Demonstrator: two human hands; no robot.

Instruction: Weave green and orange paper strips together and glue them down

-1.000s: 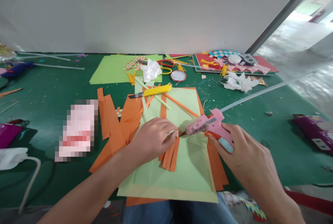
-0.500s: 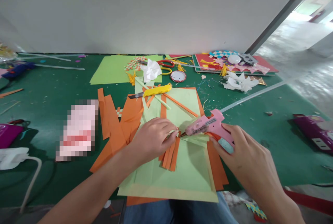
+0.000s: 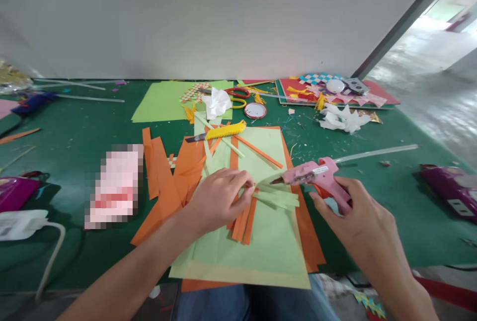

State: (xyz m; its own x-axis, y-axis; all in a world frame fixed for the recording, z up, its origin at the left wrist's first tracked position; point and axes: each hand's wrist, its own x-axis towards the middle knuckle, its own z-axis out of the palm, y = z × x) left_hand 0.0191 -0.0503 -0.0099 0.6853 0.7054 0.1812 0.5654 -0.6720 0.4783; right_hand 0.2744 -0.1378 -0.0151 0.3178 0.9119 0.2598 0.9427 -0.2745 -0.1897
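My left hand (image 3: pixel 221 197) is closed on the crossing of several paper strips, its fingertips pinched together. Orange paper strips (image 3: pixel 243 222) hang from there toward me, and light green paper strips (image 3: pixel 279 197) stick out to the right. In my right hand (image 3: pixel 363 226) is a pink hot glue gun (image 3: pixel 316 174), gripped by its handle. Its nozzle points left, a short way from the strips and apart from them. A clear glue stick (image 3: pixel 376 154) juts from its back. Beneath both hands lies a light green paper sheet (image 3: pixel 261 261).
A yellow utility knife (image 3: pixel 225 130) rests at the sheet's far end. Orange paper pieces (image 3: pixel 160 177) lie left. Further back are scissors (image 3: pixel 238 93), crumpled tissue (image 3: pixel 345 118) and a round lid (image 3: pixel 255 110). A purple power strip (image 3: pixel 450 189) stands at the right, a white plug (image 3: pixel 22 224) at the left.
My right hand has drawn the glue gun back to the right, its nozzle away from the strips. The green strips now show more fully. My left hand keeps its pinch.
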